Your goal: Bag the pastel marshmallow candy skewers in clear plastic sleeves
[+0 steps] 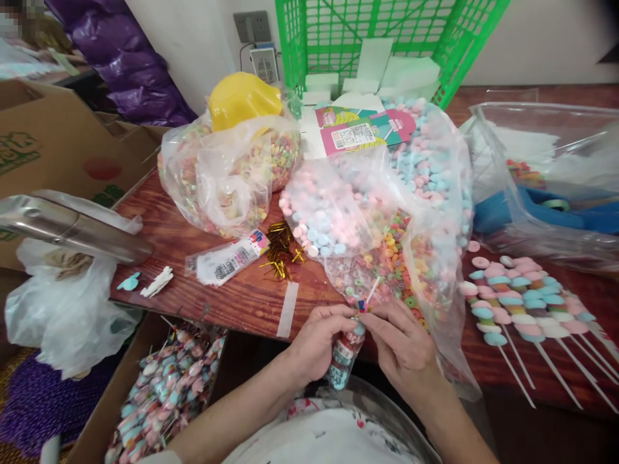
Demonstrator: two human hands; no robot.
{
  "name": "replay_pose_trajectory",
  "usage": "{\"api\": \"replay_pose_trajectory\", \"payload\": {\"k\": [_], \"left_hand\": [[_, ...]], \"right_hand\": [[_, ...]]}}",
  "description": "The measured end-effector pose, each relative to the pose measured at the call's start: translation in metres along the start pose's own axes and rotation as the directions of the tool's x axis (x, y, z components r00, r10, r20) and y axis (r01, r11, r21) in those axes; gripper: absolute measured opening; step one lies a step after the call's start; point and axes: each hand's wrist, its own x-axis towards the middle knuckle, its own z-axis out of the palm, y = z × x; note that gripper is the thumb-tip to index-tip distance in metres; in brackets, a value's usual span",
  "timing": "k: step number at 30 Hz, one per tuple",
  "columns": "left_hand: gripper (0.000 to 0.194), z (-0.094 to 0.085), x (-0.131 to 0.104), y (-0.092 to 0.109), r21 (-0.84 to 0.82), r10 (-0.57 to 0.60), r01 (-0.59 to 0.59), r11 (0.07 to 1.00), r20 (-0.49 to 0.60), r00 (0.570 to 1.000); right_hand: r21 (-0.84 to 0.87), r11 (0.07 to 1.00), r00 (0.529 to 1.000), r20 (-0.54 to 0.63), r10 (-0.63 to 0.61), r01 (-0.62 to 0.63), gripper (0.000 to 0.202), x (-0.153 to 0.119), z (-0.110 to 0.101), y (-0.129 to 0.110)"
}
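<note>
A small clear wrapped candy package (344, 362) with printing and pink and blue candy inside hangs at the table's front edge. A white stick (372, 291) pokes up from its gathered top. My left hand (322, 338) is closed around the left side of the package's neck. The fingers of my right hand (399, 338) pinch together at the gathered top. Gold twist ties (280, 248) lie in a bunch on the table, beside a stack of printed clear bags (232, 258). A strip of white tape (287, 309) is stuck near the front edge.
Bags of pink and blue candy (329, 206) and ring candy (217, 174) cover the middle. Candy skewers (532, 299) lie right, near a clear bin (570, 225). A steel flask (82, 225) rests left. Below is a box of wrapped candies (169, 380); a green crate (391, 19) stands behind.
</note>
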Motion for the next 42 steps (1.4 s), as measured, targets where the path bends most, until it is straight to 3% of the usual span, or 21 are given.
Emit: {"api": "replay_pose_trajectory", "payload": {"k": [5, 8, 13, 15, 18, 20, 22, 25, 27, 29, 31, 33, 36, 38, 39, 40, 42], "left_hand": [[0.022, 0.002, 0.001, -0.001, 0.031, 0.014, -0.015, 0.999, 0.043, 0.999], [0.026, 0.004, 0.001, -0.002, 0.062, 0.018, -0.021, 0.998, 0.037, 0.999], [0.026, 0.002, 0.001, -0.004, 0.207, 0.114, -0.118, 0.971, 0.033, 0.993], [0.025, 0.0, 0.0, -0.002, 0.325, 0.193, -0.204, 0.924, 0.065, 0.979], [0.027, -0.003, -0.002, 0.005, 0.513, 0.279, -0.321, 0.796, 0.159, 0.947], [0.03, -0.004, -0.005, 0.01, 0.561, 0.24, -0.326, 0.761, 0.223, 0.945], [0.032, -0.005, -0.007, 0.016, 0.547, 0.099, -0.237, 0.803, 0.268, 0.958], [0.032, -0.007, -0.011, 0.024, 0.515, -0.161, -0.027, 0.857, 0.318, 0.934], [0.03, -0.007, -0.012, 0.029, 0.536, -0.308, 0.083, 0.84, 0.344, 0.887], [0.028, -0.007, -0.012, 0.033, 0.555, -0.42, 0.177, 0.813, 0.349, 0.838], [0.026, -0.006, -0.012, 0.034, 0.544, -0.532, 0.304, 0.782, 0.33, 0.78], [0.025, -0.007, -0.012, 0.033, 0.524, -0.647, 0.439, 0.73, 0.323, 0.691], [0.023, -0.008, -0.013, 0.029, 0.547, -0.76, 0.538, 0.641, 0.356, 0.543], [0.021, -0.009, -0.015, 0.028, 0.559, -0.776, 0.548, 0.623, 0.354, 0.521], [0.021, -0.008, -0.015, 0.029, 0.562, -0.782, 0.554, 0.615, 0.342, 0.521], [0.02, -0.008, -0.016, 0.03, 0.565, -0.788, 0.56, 0.606, 0.327, 0.522], [0.02, -0.006, -0.017, 0.035, 0.577, -0.8, 0.567, 0.588, 0.31, 0.514]], "right_hand": [[-0.052, 0.998, 0.996, -0.08, -0.028, 0.024, 0.038, -0.009, 0.002, -0.002], [-0.08, 0.996, 0.984, -0.176, 0.012, -0.026, 0.036, -0.014, 0.005, -0.006], [0.135, 0.946, 0.93, -0.191, 0.315, -0.293, 0.019, -0.021, 0.008, -0.014], [0.275, 0.851, 0.864, -0.113, 0.49, -0.447, 0.007, -0.023, 0.009, -0.014], [0.511, 0.572, 0.73, 0.178, 0.66, -0.642, 0.016, -0.025, 0.007, -0.01], [0.587, 0.41, 0.681, 0.367, 0.634, -0.698, 0.021, -0.024, 0.003, -0.005], [0.579, 0.406, 0.693, 0.45, 0.563, -0.706, 0.023, -0.021, -0.004, -0.003], [0.48, 0.643, 0.797, 0.444, 0.409, -0.597, 0.024, -0.014, -0.02, -0.008], [0.377, 0.856, 0.903, 0.374, 0.209, -0.355, 0.02, -0.008, -0.03, -0.013], [0.251, 0.968, 0.951, 0.302, -0.065, -0.013, 0.023, -0.003, -0.038, -0.019], [0.169, 0.945, 0.91, 0.268, -0.317, 0.28, 0.026, 0.003, -0.043, -0.022], [0.165, 0.872, 0.836, 0.25, -0.488, 0.46, 0.024, 0.011, -0.046, -0.023], [0.271, 0.771, 0.718, 0.282, -0.636, 0.577, 0.024, 0.027, -0.046, -0.022], [0.337, 0.711, 0.62, 0.348, -0.704, 0.618, 0.025, 0.034, -0.045, -0.022], [0.349, 0.699, 0.594, 0.369, -0.715, 0.625, 0.025, 0.034, -0.044, -0.022], [0.343, 0.714, 0.604, 0.382, -0.7, 0.61, 0.024, 0.031, -0.042, -0.022], [0.284, 0.83, 0.744, 0.372, -0.556, 0.479, 0.023, 0.018, -0.037, -0.024]]}}
